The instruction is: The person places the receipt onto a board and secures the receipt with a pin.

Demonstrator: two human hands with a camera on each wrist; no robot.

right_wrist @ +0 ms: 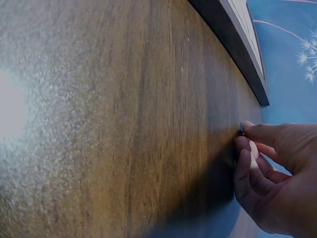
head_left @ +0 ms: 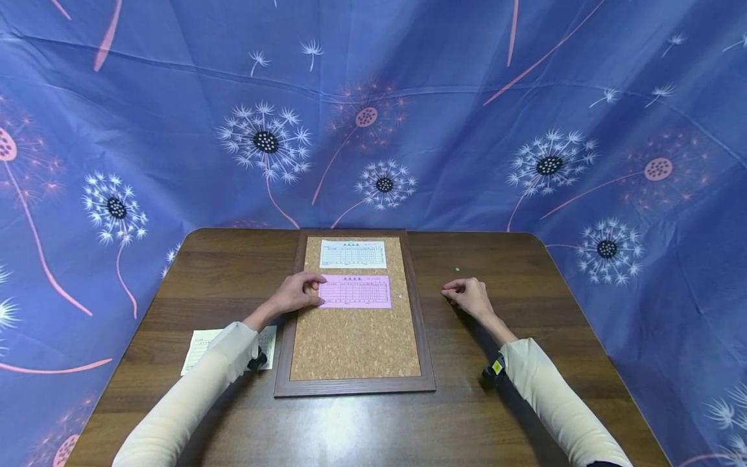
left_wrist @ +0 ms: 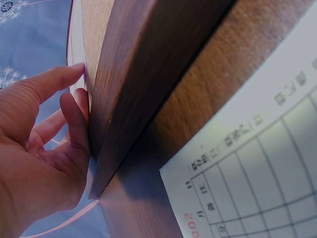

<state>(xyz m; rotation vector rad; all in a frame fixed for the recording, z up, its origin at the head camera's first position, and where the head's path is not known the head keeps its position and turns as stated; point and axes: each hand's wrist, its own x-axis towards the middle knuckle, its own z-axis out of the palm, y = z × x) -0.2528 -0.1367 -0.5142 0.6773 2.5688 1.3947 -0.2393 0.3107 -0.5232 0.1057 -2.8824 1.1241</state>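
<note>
A pink printed slip (head_left: 356, 292) lies on the cork board (head_left: 356, 344), below a white printed slip (head_left: 353, 255) with a small green thumbtack (head_left: 350, 243) at its top edge. My left hand (head_left: 299, 292) presses the pink slip's left end with thumb and fingers spread apart. To the right of the board, my right hand (head_left: 469, 297) is low over the table, pinching a small thumbtack (right_wrist: 241, 128) between thumb and forefinger. Another green thumbtack (head_left: 458, 268) lies on the table just beyond this hand.
The board's raised dark wooden frame (head_left: 356, 387) stands above the brown table (head_left: 490, 253). Pale printed slips (head_left: 200, 344) lie left of the board, partly hidden under my left sleeve. A blue dandelion-print cloth (head_left: 443, 143) hangs behind the table.
</note>
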